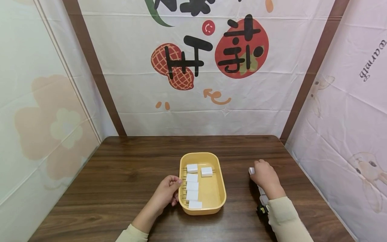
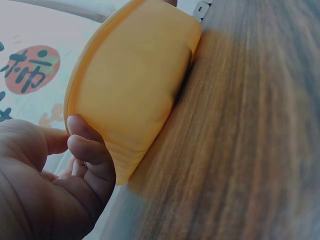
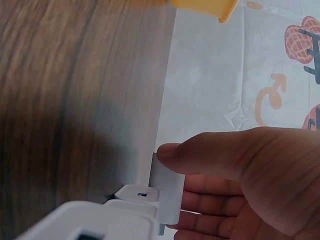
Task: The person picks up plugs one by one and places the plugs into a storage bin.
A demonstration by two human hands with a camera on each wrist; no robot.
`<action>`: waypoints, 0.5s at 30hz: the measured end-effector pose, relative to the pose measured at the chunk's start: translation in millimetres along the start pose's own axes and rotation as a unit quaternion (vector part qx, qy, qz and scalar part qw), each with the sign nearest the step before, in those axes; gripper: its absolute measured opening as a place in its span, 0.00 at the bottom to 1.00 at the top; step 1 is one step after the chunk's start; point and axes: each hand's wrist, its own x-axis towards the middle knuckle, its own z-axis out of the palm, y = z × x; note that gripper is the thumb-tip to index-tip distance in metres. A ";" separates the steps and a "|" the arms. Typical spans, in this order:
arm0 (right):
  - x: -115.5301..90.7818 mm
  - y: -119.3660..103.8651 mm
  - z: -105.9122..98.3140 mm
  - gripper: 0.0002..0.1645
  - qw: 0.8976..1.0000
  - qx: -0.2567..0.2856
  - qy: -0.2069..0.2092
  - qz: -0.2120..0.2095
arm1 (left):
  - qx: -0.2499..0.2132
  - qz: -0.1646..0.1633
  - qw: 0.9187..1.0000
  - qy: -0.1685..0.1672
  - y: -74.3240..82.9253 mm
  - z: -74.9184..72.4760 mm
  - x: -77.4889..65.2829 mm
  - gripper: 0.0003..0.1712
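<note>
A yellow plastic tray [image 1: 211,193] lies on the table, holding several white charger plugs [image 1: 192,186] in a column along its left side. Another white charger plug [image 1: 207,171] sits at its upper right, prongs pointing right. My left hand [image 1: 164,194] pinches the tray's left rim between thumb and fingers; the tray's outer wall [image 2: 135,75] fills much of the left wrist view. Right of the tray, my right hand [image 1: 266,178] grips a white charger plug [image 3: 169,192], thumb on one face and fingers behind. More white charger plugs [image 3: 107,222] stand in a row beside it, partly hidden by that hand in the head view.
The dark wood-grain table [image 1: 136,161] extends on both sides of the tray. Printed cloth walls [image 1: 193,117] enclose its back and sides. A small black object [image 1: 262,210] with yellow-green marks shows beside the right wrist.
</note>
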 end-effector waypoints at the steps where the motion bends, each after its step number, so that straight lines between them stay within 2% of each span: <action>1: 0.0 -0.4 -0.2 0.24 1.000 0.000 0.002 -0.002 | 0.000 0.000 1.000 0.000 0.1 0.1 -0.1 0.14; 15: 4.9 -14.5 -17.1 0.25 0.999 -0.008 0.014 -0.034 | 0.005 -0.005 1.000 0.006 1.2 0.9 -0.1 0.15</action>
